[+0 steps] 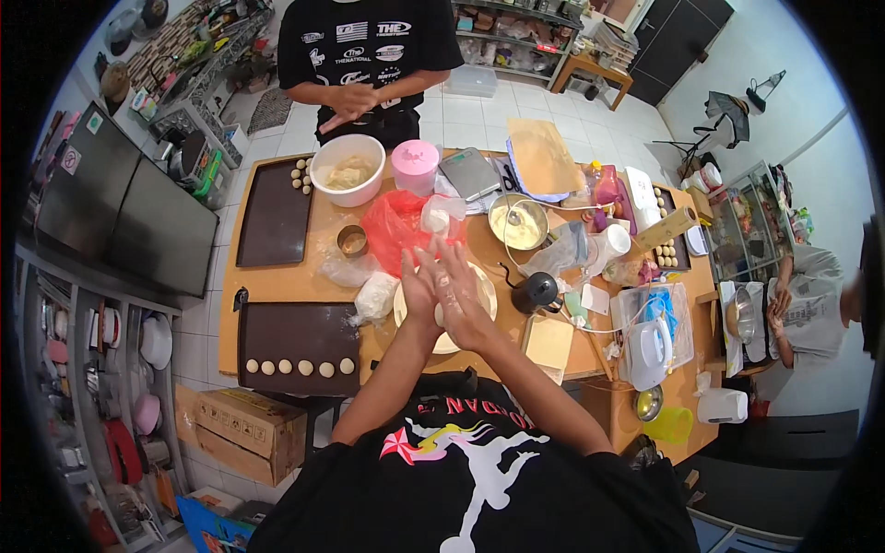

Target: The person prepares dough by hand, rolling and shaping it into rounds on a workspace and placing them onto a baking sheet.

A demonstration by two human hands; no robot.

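Over a cream-coloured plate, my left hand and my right hand are pressed palm to palm, fingers pointing away from me and dusted with flour. A pale bit of a dough ball shows between the heels of my palms; the rest is hidden. Left of my hands lies a clear bag of white flour. A dark baking tray at the near left carries a row of several dough balls. Beyond my fingertips is a red plastic bag.
A white bowl of dough and a pink tub stand at the back. To the right are a pan of pale cream, a black kettle and a hand mixer. Two other people stand around the table, one opposite, one far right.
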